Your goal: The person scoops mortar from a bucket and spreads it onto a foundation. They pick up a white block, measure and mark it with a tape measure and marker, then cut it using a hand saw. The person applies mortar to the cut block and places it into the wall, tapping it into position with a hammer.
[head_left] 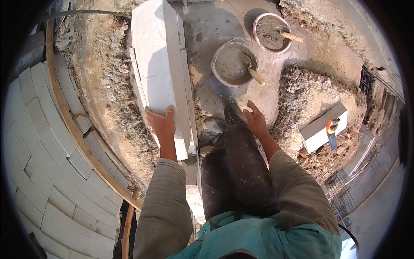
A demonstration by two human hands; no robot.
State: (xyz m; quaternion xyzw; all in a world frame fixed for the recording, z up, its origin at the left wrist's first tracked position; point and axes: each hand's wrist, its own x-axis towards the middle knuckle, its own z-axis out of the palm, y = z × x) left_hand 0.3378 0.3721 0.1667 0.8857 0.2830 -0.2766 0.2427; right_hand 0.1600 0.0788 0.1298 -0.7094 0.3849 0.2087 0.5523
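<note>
A row of white building blocks (153, 64) runs along the left of my legs, rising beside a rough earth bank. My left hand (163, 125) rests on the near end of the top block, thumb apart from the fingers, which reach toward its left edge. Above my knee, my right hand (257, 121) hangs in the air with its fingers apart, holding nothing. Ahead stands a bucket of grey mortar (230, 64), a wooden-handled tool (257, 77) leaning in it. Beyond it to the right is a second mortar bucket (271, 32), also with a wooden-handled tool (293, 37).
At right, a white block (325, 125) lies on a rubble mound (302, 93), with a small yellow, red and black tool (332, 126) on it. Stacked pale blocks (56, 177) and a curved-looking wooden plank (71, 121) fill the left. Wire mesh (343, 198) lies at lower right.
</note>
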